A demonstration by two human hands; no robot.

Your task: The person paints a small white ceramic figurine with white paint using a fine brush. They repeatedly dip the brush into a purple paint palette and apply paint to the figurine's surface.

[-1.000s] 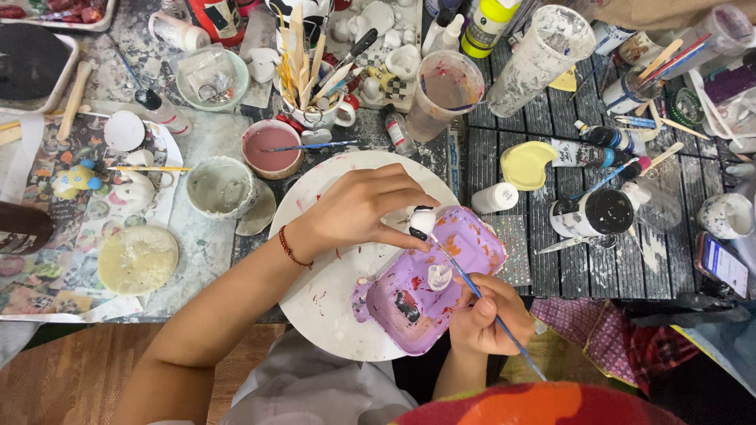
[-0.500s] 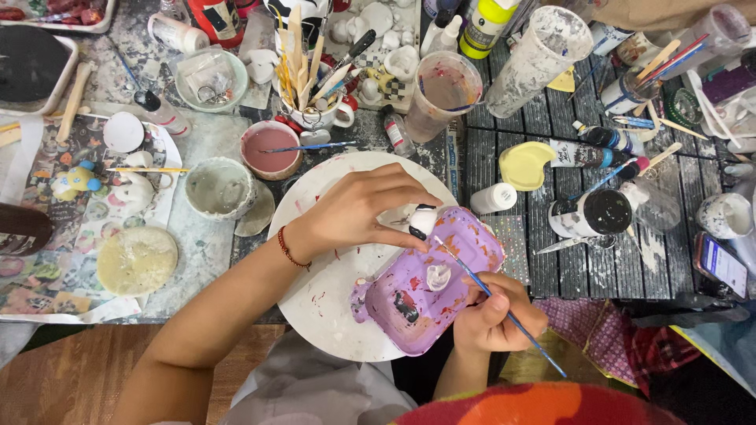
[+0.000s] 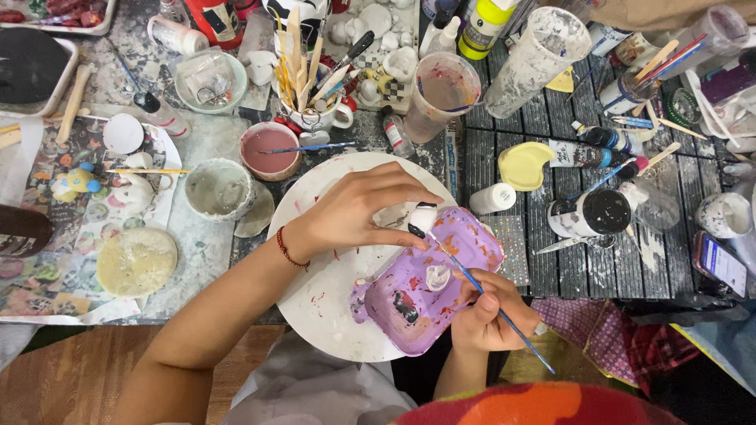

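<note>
Left hand (image 3: 350,212) grip pinching small white figurine (image 3: 424,219), right hand (image 3: 484,315) grip pinching thin paintbrush (image 3: 480,293), bristles at figurine, purple paint tray (image 3: 417,295) beneath both, white plate (image 3: 323,307) under tray.

Layout at the near edge of the desk

We see the tray (image 3: 429,287) on the plate (image 3: 331,299) at the desk's near edge; our left hand (image 3: 354,212) is behind it, our right hand (image 3: 484,311) to its right, the brush (image 3: 488,303) over it; the cup (image 3: 268,149) stands behind the plate.
</note>
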